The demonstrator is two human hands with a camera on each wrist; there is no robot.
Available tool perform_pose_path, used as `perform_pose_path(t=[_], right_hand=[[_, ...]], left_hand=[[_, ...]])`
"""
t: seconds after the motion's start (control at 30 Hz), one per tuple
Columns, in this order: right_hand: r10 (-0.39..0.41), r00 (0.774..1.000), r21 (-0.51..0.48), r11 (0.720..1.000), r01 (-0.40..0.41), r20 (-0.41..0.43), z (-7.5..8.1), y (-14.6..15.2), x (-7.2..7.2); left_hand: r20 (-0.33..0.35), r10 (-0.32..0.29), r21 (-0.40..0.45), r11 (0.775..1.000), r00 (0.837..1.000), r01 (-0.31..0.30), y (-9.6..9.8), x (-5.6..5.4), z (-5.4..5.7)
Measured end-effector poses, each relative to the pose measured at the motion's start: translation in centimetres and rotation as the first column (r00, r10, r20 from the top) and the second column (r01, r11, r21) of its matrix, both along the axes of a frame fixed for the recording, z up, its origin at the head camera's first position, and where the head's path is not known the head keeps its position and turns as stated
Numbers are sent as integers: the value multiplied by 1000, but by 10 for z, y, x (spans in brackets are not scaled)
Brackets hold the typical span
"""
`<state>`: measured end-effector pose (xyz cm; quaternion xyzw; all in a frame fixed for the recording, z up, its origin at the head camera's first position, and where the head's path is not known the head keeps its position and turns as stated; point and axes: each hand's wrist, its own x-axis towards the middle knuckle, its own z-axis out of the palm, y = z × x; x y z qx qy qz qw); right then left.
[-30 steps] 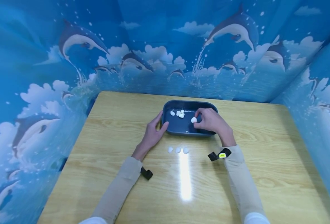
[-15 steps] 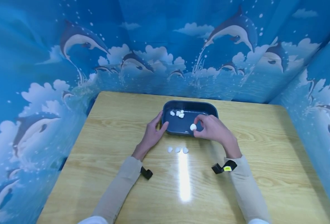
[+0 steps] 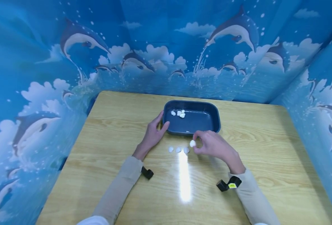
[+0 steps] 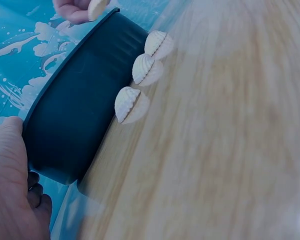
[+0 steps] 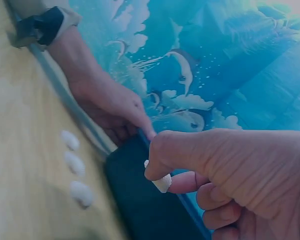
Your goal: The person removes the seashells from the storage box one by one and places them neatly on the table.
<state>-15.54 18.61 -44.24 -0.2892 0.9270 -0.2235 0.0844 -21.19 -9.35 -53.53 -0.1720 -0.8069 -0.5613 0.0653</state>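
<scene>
My right hand (image 3: pixel 215 145) pinches a white seashell (image 5: pixel 161 181) between thumb and fingertips, raised in front of the near rim of a dark blue rectangular basin (image 3: pixel 179 133). Just left of that hand, three white seashells lie in a short row on the table; the rightmost shell (image 3: pixel 186 150) is nearest to it. Ribbed surfaces show on these shells (image 4: pixel 127 105) in the left wrist view. My left hand (image 3: pixel 153 133) holds the basin's left end, thumb (image 5: pixel 140 120) at the rim and other fingers bent lower against the side. Several shells (image 3: pixel 182 115) lie inside, toward the back left.
The wooden table (image 3: pixel 120 125) meets a blue dolphin-print curtain (image 3: pixel 160 47) close behind the basin. Another stretch of curtain (image 3: pixel 323 103) runs along the right side. A bright light reflection (image 3: pixel 185 178) crosses the tabletop between the forearms.
My right hand has carried the pinched shell from inside the basin, over the near rim, toward me beside the row. The left hand stays at the basin's left end.
</scene>
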Motion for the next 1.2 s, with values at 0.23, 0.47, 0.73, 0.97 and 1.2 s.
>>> perform_pose_path(t=[0.23,0.47,0.73,0.97,1.2], right_hand=[[22,1000,51,998,-23,20,-16,0,4],[13,999,93,995,-17,41,-27,3,2],[5,997,105,994,-13,77,-35,4,-1],[-18,994,132,991,3,112,-39,4,-2],[-16,992,150,989,-3,126,-39,5,-2]], left_hand=[[-2,6,-1,1000,1000,-6,-1,0,2],[22,8,-2,1000,1000,-8,0,-1,4],[21,7,-8,1000,1000,-7,0,-2,3],[14,8,-8,1000,1000,-7,1,-2,1],[31,5,-7,1000,1000,-5,0,0,0]])
